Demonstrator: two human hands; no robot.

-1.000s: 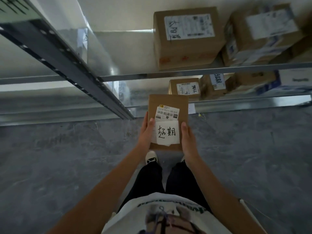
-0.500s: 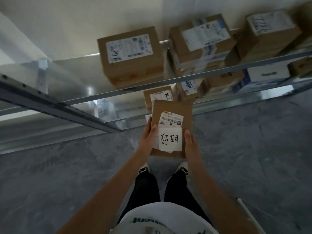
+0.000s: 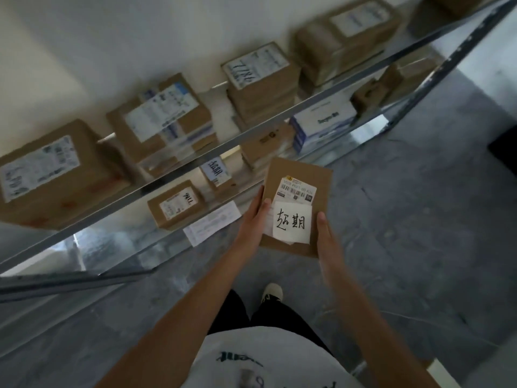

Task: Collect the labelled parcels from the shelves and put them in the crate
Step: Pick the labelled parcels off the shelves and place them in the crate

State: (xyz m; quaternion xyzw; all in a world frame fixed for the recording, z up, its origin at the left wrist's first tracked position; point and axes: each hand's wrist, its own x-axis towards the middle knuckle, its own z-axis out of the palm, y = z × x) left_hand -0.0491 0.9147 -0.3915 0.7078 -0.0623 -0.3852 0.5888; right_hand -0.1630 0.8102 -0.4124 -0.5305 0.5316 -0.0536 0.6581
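Between the two hands: a flat cardboard parcel [image 3: 296, 191] is held in front of the body, above the grey floor [image 3: 419, 219] and just clear of the shelves [image 3: 279, 112].
Left hand [image 3: 253, 222]: grasps the parcel's left edge, thumb on top beside the handwritten label [image 3: 292, 224].
Right hand [image 3: 326, 242]: grasps the right edge, thumb lying along the top face.
Long axis: runs away from the body, tipped slightly right; the hands clamp the short way across, near the closer end.
Label side: faces up, barcode sticker [image 3: 298, 189] beyond the handwritten note.
Crate: not in view, so I cannot tell which way it lies from the parcel.
Nearer hand: neither; both are equally placed, so the carry probably stays two-handed.
Other parcels [image 3: 173, 119]: on both shelf levels, to the left and ahead.
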